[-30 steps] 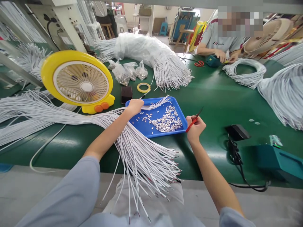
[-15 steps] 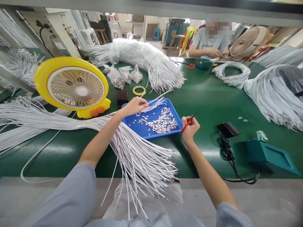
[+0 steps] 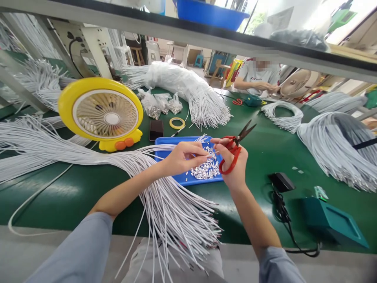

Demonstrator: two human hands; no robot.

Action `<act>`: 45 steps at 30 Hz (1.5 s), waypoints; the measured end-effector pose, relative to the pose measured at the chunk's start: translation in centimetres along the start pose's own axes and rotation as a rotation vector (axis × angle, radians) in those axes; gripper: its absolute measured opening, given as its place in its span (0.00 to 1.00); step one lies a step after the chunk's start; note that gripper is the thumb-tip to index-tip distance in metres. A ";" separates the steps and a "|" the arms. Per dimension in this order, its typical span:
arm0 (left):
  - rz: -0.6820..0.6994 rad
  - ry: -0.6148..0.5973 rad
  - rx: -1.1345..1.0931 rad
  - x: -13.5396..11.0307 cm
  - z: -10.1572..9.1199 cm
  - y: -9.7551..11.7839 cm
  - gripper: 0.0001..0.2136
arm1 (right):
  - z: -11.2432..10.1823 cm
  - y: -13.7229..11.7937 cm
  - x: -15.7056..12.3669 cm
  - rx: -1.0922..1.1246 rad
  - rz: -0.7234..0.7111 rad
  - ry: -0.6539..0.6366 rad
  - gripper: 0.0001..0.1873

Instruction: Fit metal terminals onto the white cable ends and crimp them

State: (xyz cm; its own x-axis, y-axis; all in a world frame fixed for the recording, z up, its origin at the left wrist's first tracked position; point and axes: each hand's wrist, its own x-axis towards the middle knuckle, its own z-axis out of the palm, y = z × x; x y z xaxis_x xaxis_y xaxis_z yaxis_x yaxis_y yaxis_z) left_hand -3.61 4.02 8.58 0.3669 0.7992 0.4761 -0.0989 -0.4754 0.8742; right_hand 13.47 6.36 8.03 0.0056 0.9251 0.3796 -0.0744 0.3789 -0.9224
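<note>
My left hand (image 3: 188, 157) is pinched on the end of a white cable (image 3: 210, 155), above a blue tray (image 3: 185, 181). Red-handled scissors (image 3: 230, 159) sit in my right hand (image 3: 237, 169), their blades parted and pointing up and away. The thumb and forefinger of that hand come close to the cable end; whether they touch it I cannot tell. Small silvery metal pieces (image 3: 203, 171) lie scattered in the tray, partly hidden by my hands. A thick bundle of white cables (image 3: 176, 204) passes under my left forearm and fans over the table edge.
A yellow fan (image 3: 100, 114) stands at left, near a phone (image 3: 156, 130) and a tape roll (image 3: 177, 123). Bagged parts (image 3: 153, 106) and wrapped cables (image 3: 188, 86) lie behind. At right are a teal device (image 3: 335, 220) and coiled cables (image 3: 338, 153). A co-worker (image 3: 259, 76) sits opposite.
My left hand has moved right and nearer, and now holds a cable end. My right hand has turned and brought the scissors up beside it. The view has tilted upward.
</note>
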 end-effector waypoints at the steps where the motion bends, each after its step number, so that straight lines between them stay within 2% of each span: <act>1: 0.001 0.036 -0.014 0.1 -0.2 0.0 0.08 | 0.4 -0.7 0.1 0.036 -0.003 -0.036 0.02; 4: 0.034 0.095 0.052 0.1 -0.3 0.0 0.07 | 0.9 -1.6 -0.1 0.105 0.007 -0.072 0.03; 7: 0.042 0.097 0.110 0.2 -0.3 -0.2 0.07 | 0.8 -1.6 -0.4 0.160 0.003 -0.094 0.04; 10: 0.021 0.092 0.091 0.3 -0.2 -0.5 0.07 | 0.6 -1.4 -0.3 0.120 -0.042 -0.112 0.05; 13: 0.062 0.113 0.154 0.3 0.1 -0.6 0.06 | 0.6 -1.3 -0.4 0.044 -0.067 -0.086 0.07; 20: 0.164 0.277 0.228 0.1 0.8 -0.8 0.04 | 1.3 -0.9 -1.0 0.048 -0.095 -0.076 0.08; 26: 0.115 0.333 0.212 0.1 0.7 -1.2 0.05 | 1.3 -1.3 -0.9 -0.080 -0.102 -0.106 0.08; 30: 0.029 0.389 0.147 0.2 0.4 -0.8 0.07 | 1.1 -1.3 -0.6 -0.125 -0.106 -0.068 0.06; 33: -0.048 0.359 0.098 0.2 0.4 -0.2 0.09 | 0.9 -1.1 -0.3 -0.098 -0.133 -0.060 0.05; 39: -0.165 0.208 -0.058 0.2 0.7 0.2 0.12 | 0.9 -1.1 -0.2 -0.032 -0.080 -0.113 0.06; 45: -0.212 0.098 -0.118 0.3 0.4 -0.1 0.16 | 0.8 -1.3 -0.4 0.003 -0.100 -0.167 0.06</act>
State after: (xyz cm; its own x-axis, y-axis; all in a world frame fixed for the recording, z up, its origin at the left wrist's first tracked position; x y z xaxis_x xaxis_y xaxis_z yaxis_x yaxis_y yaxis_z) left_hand -3.15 4.14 8.59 0.2998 0.9111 0.2831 -0.1387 -0.2519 0.9578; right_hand 12.76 5.51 9.13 -0.1528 0.8659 0.4763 -0.0845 0.4687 -0.8793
